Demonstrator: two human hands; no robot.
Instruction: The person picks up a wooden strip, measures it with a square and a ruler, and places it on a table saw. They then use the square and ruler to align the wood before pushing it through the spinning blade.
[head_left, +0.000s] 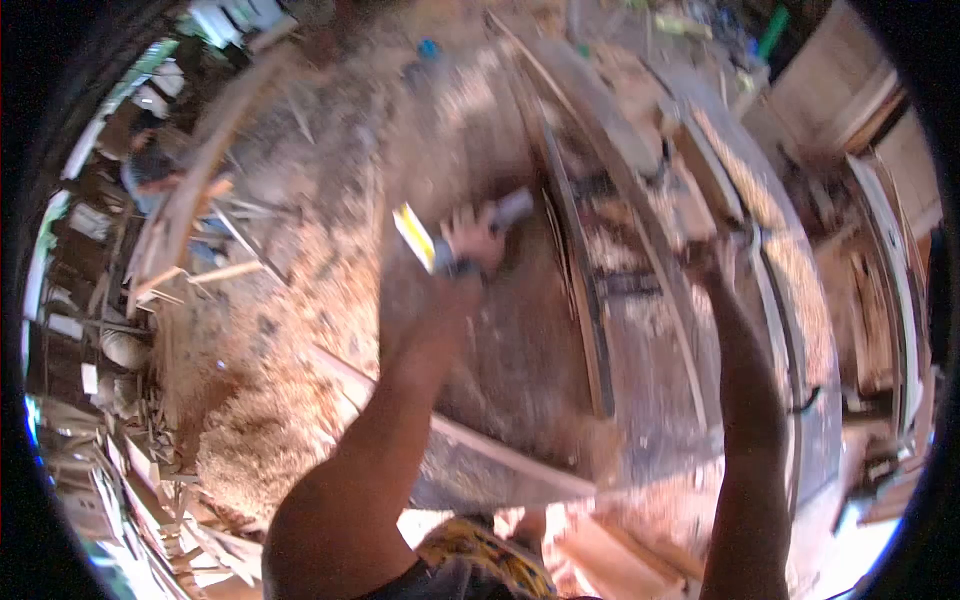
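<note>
My left hand (472, 240) is over the left part of the workbench (500, 370), blurred by motion. Its fingers are round a tool (512, 208) with a grey end on the right and a bright yellow and white part on the left; what tool it is I cannot make out. On the right, my right hand (708, 262) is at a long curved wooden strip (650, 225), its fingers blurred and partly hidden. Between the hands lies another long dark strip (580, 280), with dark clamp-like pieces (630, 285) beside it.
Wood shavings (260, 430) cover the floor at the left. Another person (150, 170) is at the far left near long boards (215, 150). More curved wood pieces (885, 260) stand at the right. A wooden strip (500, 452) crosses the bench's near edge.
</note>
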